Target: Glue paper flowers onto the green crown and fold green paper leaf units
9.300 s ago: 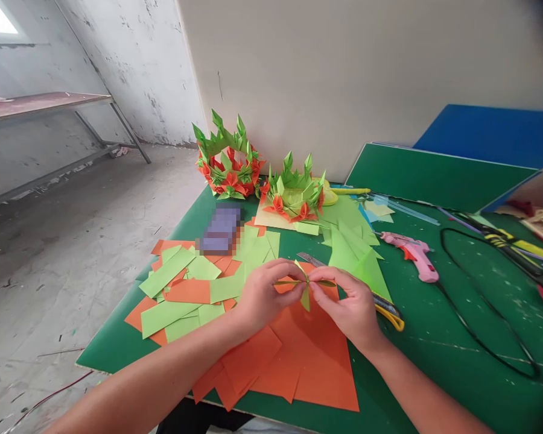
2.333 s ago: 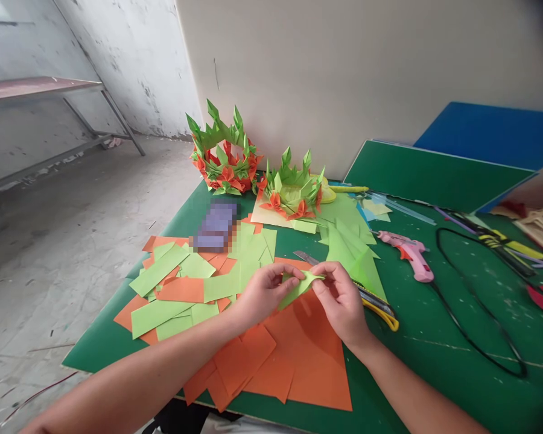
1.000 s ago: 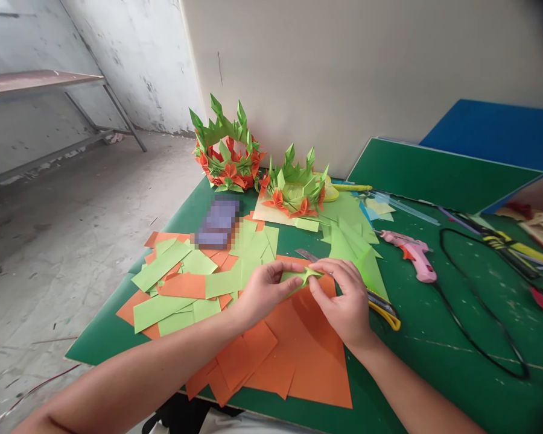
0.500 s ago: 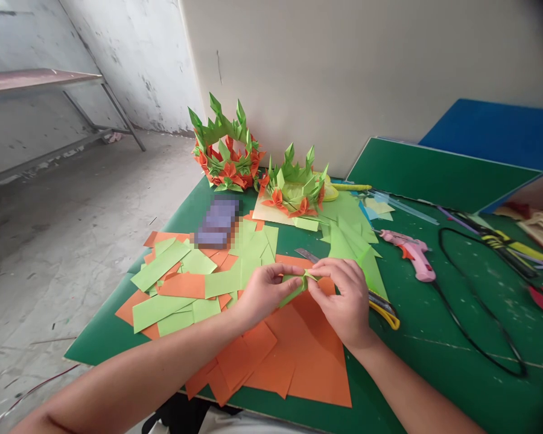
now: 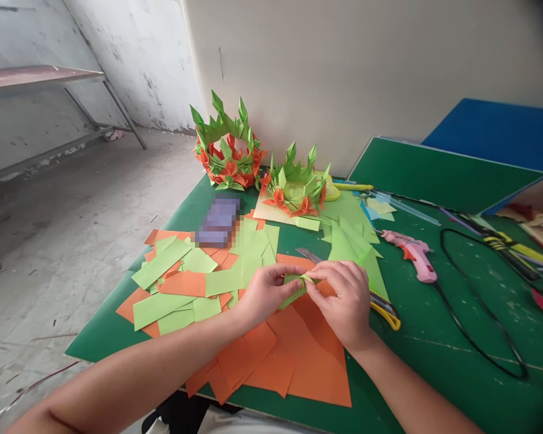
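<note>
Item in hand: one small, folded piece of light-green paper, held just right of the centre of the frame, over the upper part of a large orange paper sheet.

Left hand: thumb and forefinger clamped on the piece. Right hand: thumb and forefinger clamped on its right end, just beside the left thumb. Exact folds: partly covered by the fingers, number not determinable.

Step, as judged: a fold being pinched into shape. The left end should be held steady while pressure is applied from the right; edges are best aligned before the crease is pressed. Light force is advised, since a narrow paper point would probably be crumpled easily.

Adjacent: one cutter knife with a yellow handle, partly hidden by the right hand, best given a wide berth. Left of centre: loose light-green paper strips, overlapping orange pieces. Right of centre: one pink plastic glue gun with a red trigger. Upper centre: two green-and-orange folded-paper crowns. All are carried on a green worktop.
</note>
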Available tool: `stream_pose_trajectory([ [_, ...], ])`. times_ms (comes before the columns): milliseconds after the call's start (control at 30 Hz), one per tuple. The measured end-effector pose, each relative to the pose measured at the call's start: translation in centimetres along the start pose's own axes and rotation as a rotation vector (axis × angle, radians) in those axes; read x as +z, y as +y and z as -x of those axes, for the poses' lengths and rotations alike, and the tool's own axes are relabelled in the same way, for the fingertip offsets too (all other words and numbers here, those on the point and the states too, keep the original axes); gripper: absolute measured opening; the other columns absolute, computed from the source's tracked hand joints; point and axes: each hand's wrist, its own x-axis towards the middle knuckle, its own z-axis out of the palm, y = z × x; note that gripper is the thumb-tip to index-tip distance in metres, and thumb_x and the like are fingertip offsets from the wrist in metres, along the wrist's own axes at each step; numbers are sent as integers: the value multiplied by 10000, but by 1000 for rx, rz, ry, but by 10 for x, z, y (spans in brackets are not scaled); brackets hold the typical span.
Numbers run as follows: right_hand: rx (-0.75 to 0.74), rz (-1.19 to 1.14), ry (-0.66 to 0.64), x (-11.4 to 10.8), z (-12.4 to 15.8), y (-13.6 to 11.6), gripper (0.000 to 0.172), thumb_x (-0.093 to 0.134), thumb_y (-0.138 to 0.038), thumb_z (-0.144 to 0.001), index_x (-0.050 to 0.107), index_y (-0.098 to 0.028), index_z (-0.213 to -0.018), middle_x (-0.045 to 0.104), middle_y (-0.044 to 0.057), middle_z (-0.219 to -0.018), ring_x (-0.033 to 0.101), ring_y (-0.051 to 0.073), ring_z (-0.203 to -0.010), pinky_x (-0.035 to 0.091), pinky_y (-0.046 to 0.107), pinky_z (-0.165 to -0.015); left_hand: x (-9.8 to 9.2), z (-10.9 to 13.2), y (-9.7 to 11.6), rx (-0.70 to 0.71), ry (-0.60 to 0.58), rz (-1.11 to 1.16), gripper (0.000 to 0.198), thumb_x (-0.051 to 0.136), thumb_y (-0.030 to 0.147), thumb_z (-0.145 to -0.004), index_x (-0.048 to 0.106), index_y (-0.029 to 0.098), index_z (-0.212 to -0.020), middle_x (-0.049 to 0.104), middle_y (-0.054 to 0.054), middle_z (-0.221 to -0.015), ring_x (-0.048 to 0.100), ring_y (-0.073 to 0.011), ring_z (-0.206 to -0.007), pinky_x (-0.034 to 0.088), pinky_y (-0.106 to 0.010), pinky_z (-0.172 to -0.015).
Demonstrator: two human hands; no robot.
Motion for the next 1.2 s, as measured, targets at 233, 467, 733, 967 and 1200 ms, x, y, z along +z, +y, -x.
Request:
stream_pose_trajectory([
  [233,-91,19,-23,-3,-1,1,90,660,-157,-825,635,-237,-855,720,14,-846,618,199,-790,399,355,-729,-2,-2,-3,-13,-15,5,338,746,385,-717,733,181,-987,687,-36,-699,643,-180,-685,477,-252,-567],
  [467,-154,-24,-47,-4,-2,6,138,655,-143,-851,671,-217,-966,738,40,-898,648,207,-832,467,351,-746,-2,-1,1,-41,-41,5,335,734,394,-724,716,189,-988,676,-23,-693,637,-169,-668,467,-247,-558],
  [733,-290,-44,-87,-6,-4,10,279,622,-113,-870,656,-210,-1129,731,76,-987,650,217,-888,515,366,-754,-7,-3,1,-34,-19,15,346,746,401,-706,716,215,-997,641,-5,-635,615,-163,-626,442,-252,-537],
  [967,-382,-45,-159,-8,-4,19,374,576,-95,-885,599,-215,-1239,708,90,-1056,628,232,-949,522,386,-787,-10,-4,3,-16,-43,32,327,763,394,-688,732,209,-956,628,-11,-615,611,-176,-626,429,-263,-531],
  [1200,-431,-50,-211,-10,-5,25,464,570,-92,-876,539,-213,-1323,685,100,-1116,605,247,-992,527,417,-827,-11,-5,4,-4,-58,34,351,775,382,-673,728,198,-968,605,0,-608,569,-140,-581,397,-243,-507],
])
